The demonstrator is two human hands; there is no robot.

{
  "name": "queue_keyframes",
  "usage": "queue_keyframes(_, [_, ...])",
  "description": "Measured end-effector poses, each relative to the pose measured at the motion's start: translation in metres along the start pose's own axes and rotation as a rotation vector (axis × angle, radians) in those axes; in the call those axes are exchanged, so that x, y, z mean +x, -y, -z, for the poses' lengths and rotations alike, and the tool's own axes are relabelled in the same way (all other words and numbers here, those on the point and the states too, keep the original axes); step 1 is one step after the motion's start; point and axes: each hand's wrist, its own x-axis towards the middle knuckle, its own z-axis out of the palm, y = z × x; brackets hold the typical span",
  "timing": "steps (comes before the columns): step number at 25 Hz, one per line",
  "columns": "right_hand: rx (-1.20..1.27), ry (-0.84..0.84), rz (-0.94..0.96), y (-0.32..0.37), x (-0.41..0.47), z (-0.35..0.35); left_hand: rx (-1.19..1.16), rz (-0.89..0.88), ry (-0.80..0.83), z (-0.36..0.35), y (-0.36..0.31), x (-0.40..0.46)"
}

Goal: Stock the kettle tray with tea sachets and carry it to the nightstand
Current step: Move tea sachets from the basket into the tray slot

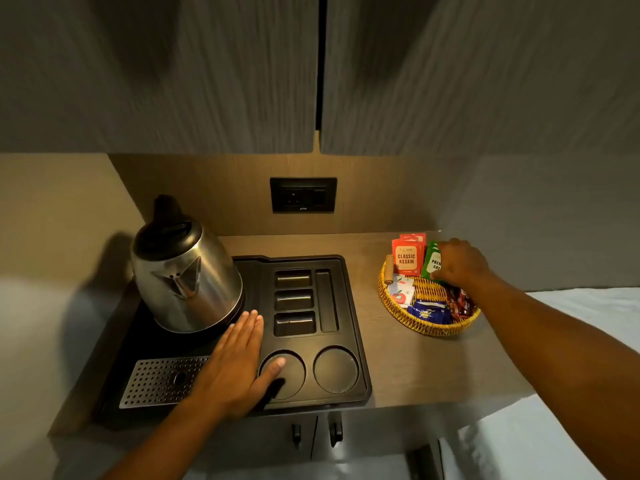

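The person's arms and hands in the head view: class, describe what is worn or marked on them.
Both forearms are bare as far as the frame shows: no sleeves, gloves or watch visible. The left hand shows no rings or markings. The right hand likewise appears unadorned, though its fingers are partly hidden.

Likely hotel room, kettle tray (pixel 349 271), sachet basket (pixel 429 327), bed (pixel 571 306)

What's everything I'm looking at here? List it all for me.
Kettle: one, steel with black lid, on tray's left.
Tray: one, black, on counter; compartments empty.
Drip grate: one, silver, tray's front left.
Basket: one, wicker, counter right.
Assam sachets: several, red, upright in basket.
Green sachets: some, in basket.
Wall socket: one, black.
Left hand: flat on tray.
Right hand: on green sachets.
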Motion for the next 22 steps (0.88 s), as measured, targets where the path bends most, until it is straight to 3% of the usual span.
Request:
queue_keyframes(8, [0.026, 0.066, -0.057, -0.010, 0.007, 0.008, 0.034, -0.017, -0.014, 0.001, -0.003, -0.001])
queue_keyframes(14, [0.172, 0.219, -0.154, -0.015, 0.015, 0.041, 0.025, -0.023, -0.016, 0.004, -0.004, -0.002])
queue_keyframes(22, [0.178, 0.170, 0.053, 0.040, 0.016, 0.109, 0.022, -0.027, -0.020, 0.005, -0.004, -0.003])
